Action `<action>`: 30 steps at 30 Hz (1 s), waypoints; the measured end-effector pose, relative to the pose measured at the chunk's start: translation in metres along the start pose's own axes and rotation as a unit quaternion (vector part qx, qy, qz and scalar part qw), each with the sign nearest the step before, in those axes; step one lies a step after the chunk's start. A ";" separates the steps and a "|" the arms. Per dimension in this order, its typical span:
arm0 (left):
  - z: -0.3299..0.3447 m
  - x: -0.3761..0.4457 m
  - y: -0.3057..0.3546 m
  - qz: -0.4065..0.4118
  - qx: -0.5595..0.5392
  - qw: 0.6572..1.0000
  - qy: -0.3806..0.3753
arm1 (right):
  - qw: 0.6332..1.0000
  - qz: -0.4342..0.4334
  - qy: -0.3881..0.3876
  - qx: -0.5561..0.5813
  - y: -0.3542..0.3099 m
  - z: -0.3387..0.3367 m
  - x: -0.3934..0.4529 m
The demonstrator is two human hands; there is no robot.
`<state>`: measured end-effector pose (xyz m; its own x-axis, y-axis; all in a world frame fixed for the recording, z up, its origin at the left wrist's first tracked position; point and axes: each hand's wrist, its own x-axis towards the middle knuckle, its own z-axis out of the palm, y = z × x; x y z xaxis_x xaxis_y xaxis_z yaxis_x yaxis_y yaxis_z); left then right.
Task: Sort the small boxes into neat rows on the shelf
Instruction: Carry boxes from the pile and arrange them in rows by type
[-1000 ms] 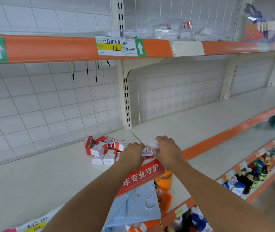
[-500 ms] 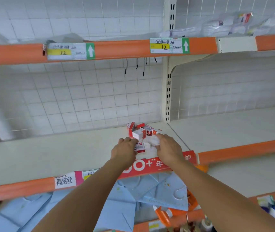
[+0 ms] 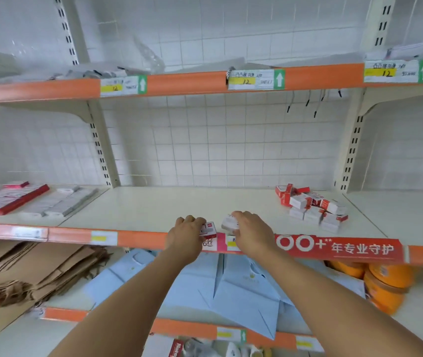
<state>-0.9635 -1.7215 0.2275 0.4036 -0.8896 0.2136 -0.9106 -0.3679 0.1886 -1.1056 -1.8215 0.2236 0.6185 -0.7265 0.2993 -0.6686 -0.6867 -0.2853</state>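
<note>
A jumbled pile of small red-and-white boxes lies at the right of the cream shelf, near an upright. My left hand grips one red-and-white box at the shelf's front edge. Just to its right, my right hand holds a second small white box over the same edge. The two boxes sit close together, a small gap between them. Both hands are well left of the pile.
The orange shelf edge carries price labels and a red banner. Flat red-and-white packs lie on the shelf at far left. Below are blue paper bags, brown paper bags and orange tubs.
Both hands have moved left along the shelf, away from the pile, each carrying a box. The view has swung left, so the pile now sits at the right.
</note>
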 end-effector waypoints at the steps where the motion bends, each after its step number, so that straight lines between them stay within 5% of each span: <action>1: -0.003 -0.008 -0.015 -0.009 0.000 1.000 -0.001 | 1.000 -0.008 -0.005 0.002 -0.016 0.006 0.000; 16: -0.044 -0.112 -0.215 -0.138 0.023 0.990 0.022 | 0.987 -0.142 -0.063 0.031 -0.221 0.092 0.007; 30: -0.076 -0.070 -0.331 -0.204 0.062 0.975 0.066 | 0.970 -0.223 -0.058 0.074 -0.320 0.139 0.108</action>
<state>-0.6831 -1.5165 0.2232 0.7346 -0.6231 0.2685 -0.6727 -0.7207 0.1677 -0.7676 -1.6830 0.2208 0.8807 -0.3478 0.3215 -0.2618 -0.9232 -0.2815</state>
